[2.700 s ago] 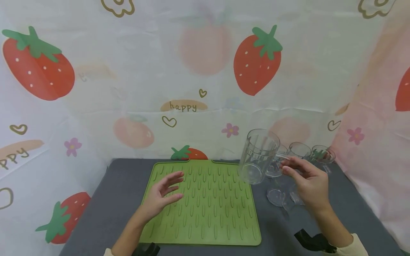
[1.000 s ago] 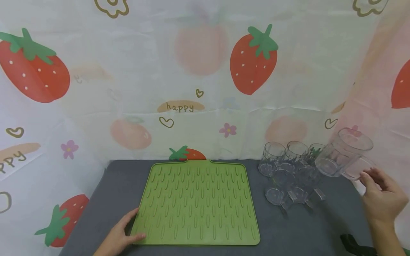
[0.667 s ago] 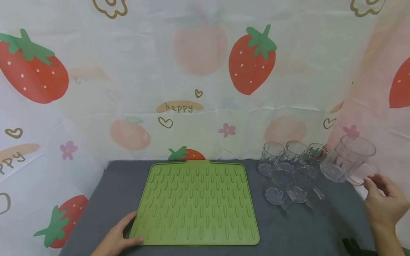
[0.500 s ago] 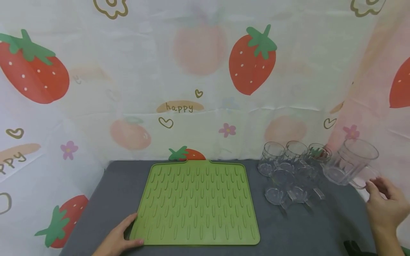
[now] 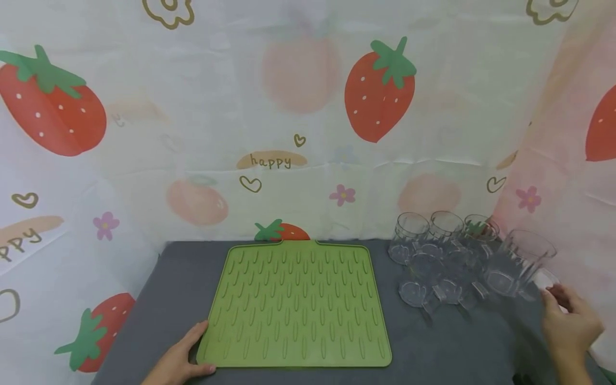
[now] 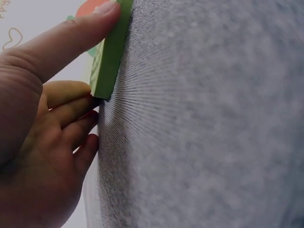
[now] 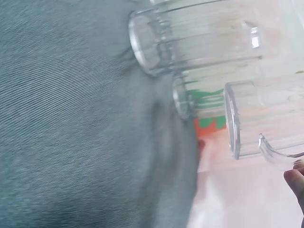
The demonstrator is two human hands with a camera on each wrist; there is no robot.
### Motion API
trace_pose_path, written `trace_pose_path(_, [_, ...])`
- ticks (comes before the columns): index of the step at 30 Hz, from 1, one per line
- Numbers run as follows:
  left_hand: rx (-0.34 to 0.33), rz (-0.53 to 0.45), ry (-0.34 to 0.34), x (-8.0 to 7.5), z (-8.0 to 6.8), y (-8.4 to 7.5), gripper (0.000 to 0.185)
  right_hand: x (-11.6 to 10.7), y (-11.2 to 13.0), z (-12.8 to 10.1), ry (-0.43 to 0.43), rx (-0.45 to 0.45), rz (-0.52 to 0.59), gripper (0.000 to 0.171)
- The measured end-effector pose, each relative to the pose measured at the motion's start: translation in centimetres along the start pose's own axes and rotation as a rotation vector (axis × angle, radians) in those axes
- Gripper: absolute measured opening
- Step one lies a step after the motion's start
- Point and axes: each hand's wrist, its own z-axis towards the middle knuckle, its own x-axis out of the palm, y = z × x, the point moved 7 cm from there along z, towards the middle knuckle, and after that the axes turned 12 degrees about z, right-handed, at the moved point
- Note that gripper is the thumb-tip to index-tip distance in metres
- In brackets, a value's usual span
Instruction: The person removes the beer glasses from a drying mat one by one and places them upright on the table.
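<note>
At the right of the head view, my right hand (image 5: 572, 321) pinches the handle of a clear glass mug (image 5: 520, 262), which leans a little to the right. In the right wrist view the mug (image 7: 266, 118) hangs off the cloth, its base apart from it, with fingertips (image 7: 294, 180) at the handle. My left hand (image 5: 175, 355) rests at the near left corner of a green ridged mat (image 5: 298, 305). Its thumb (image 6: 80, 35) lies along the mat's front edge, and the other fingers, fairly straight, touch the left side by the cloth.
Several clear mugs (image 5: 409, 230) stand in rows right of the mat, handles toward me, close by the held mug. Dark grey cloth (image 5: 433, 342) covers the table. Strawberry-print curtains (image 5: 380, 96) rise behind it and at both sides.
My right hand carried the mug from above the mat's right edge to the far right, then lowered it. My left hand came down from over the mat to its near left corner.
</note>
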Motion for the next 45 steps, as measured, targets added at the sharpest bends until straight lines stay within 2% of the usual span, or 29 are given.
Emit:
trace_pose_path(3, [-0.014,0.001,0.003,-0.1,0.0,0.0,0.109,0.1,-1.1,-0.4,0.025,0.028,0.01,0.009])
trace_pose_path(8, [-0.031,-0.008,0.005,-0.2,0.0,0.2,0.114,0.3,-2.4,-1.2,0.067,0.078,-0.028,0.017])
trace_pose_path(11, [-0.019,0.001,-0.002,-0.2,0.0,0.1,0.112,0.5,-2.5,-1.5,0.081,0.067,-0.059,0.017])
trace_pose_path(15, [-0.007,0.01,-0.013,-0.3,-0.1,-0.2,0.111,0.6,-2.7,-1.8,0.073,0.063,-0.069,0.017])
trace_pose_path(20, [-0.015,0.001,-0.008,-0.2,-0.1,-0.2,0.11,0.6,-3.4,-2.2,0.044,0.102,-0.029,0.02])
trace_pose_path(26, [-0.017,0.003,-0.005,-0.3,0.0,-0.3,0.109,0.7,-3.5,-2.7,0.091,0.1,0.001,0.002])
trace_pose_path(31, [-0.024,-0.009,0.004,-0.4,0.0,-0.4,0.11,0.8,-4.0,-3.3,0.101,0.126,0.012,0.01])
trace_pose_path(35, [-0.027,-0.015,0.008,-0.4,0.0,-0.5,0.111,0.7,-4.5,-3.8,0.091,0.184,0.014,0.006])
trace_pose_path(41, [-0.021,-0.007,-0.006,-0.4,-0.1,-0.7,0.109,0.8,-5.0,-4.5,0.103,0.234,0.074,0.025])
trace_pose_path(45, [-0.016,0.001,-0.013,-0.5,-0.2,-0.8,0.107,0.9,-5.4,-5.1,0.12,0.262,0.075,0.025])
